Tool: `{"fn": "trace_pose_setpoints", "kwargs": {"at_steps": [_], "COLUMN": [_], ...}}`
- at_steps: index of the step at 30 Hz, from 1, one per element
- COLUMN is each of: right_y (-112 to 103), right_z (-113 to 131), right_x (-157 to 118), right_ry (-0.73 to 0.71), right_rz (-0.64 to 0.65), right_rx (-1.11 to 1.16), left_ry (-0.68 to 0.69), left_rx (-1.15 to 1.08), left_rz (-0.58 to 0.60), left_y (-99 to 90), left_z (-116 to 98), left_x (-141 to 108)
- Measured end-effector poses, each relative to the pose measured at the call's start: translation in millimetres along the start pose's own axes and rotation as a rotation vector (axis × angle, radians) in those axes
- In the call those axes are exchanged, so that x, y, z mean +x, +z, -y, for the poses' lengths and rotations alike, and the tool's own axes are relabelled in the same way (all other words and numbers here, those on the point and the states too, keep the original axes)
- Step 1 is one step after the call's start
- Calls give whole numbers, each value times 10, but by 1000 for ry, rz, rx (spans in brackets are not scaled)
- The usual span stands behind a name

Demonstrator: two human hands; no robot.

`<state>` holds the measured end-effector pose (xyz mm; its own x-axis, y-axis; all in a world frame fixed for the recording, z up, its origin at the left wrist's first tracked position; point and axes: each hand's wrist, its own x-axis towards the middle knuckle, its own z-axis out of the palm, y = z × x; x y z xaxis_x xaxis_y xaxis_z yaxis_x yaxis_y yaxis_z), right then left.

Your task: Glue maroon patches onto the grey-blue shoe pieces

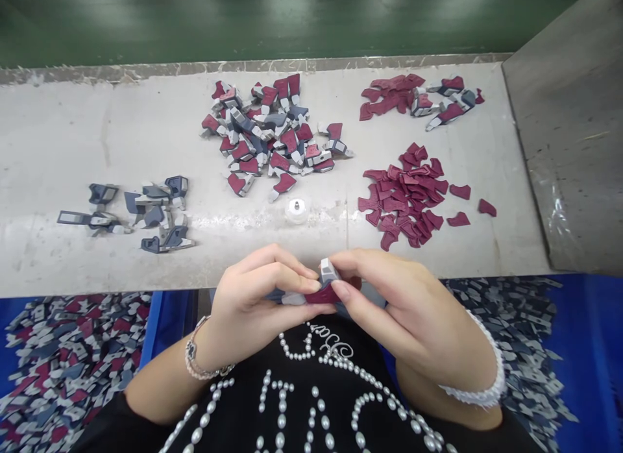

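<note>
Close to my body, just off the table's front edge, both hands grip one small plastic part [321, 294] in maroon, white and grey-blue. My left hand [265, 291] pinches its left side between thumb and fingers. With thumb and forefinger, my right hand [389, 304] presses on its right side, and the fingertips hide some of it. Beyond the hands lies a pile of similar assembled parts [265, 138]. Loose maroon pieces [406, 196] are heaped to the right of that pile.
Grey parts [160, 213] lie at the left of the table [63, 161]. More maroon pieces [392, 96] and assembled parts [450, 102] sit at the back right. A white disc [296, 209] lies mid-table. Blue bins [156, 323] full of parts flank me. A metal panel [569, 135] stands right.
</note>
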<state>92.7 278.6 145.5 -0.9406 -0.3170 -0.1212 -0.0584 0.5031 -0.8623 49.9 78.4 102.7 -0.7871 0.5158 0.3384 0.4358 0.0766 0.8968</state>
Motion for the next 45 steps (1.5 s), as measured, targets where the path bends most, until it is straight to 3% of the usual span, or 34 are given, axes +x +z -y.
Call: {"fn": "trace_pose_setpoints", "kwargs": {"at_steps": [7, 14, 19, 23, 29, 33, 38, 45], "right_y": [65, 106, 137, 138, 87, 97, 125, 79], "right_z": [36, -9, -13, -30, -61, -73, -41, 29], "right_x": [33, -20, -51, -52, -52, -48, -32, -40], "right_ry": [46, -44, -86, -119, -216, -199, -152, -189], "right_rz": [-45, -23, -55, -42, 50, 56, 20, 65], "right_rx": [-47, 30, -66, -131, -113, -116, -145, -116], "left_ry": [46, 10, -153, -158, -260, -321, -214, -152], "left_rx": [102, 23, 39, 91, -55, -88, 11, -110], "left_rz": [-60, -137, -37, 74, 68, 60, 111, 87], "left_y": [42, 21, -4, -38, -13, 4, -67, -85], "left_z": [-10, 62, 22, -41, 11, 69, 62, 24], "left_x": [-44, -75, -31, 34, 11, -17, -9, -23]}}
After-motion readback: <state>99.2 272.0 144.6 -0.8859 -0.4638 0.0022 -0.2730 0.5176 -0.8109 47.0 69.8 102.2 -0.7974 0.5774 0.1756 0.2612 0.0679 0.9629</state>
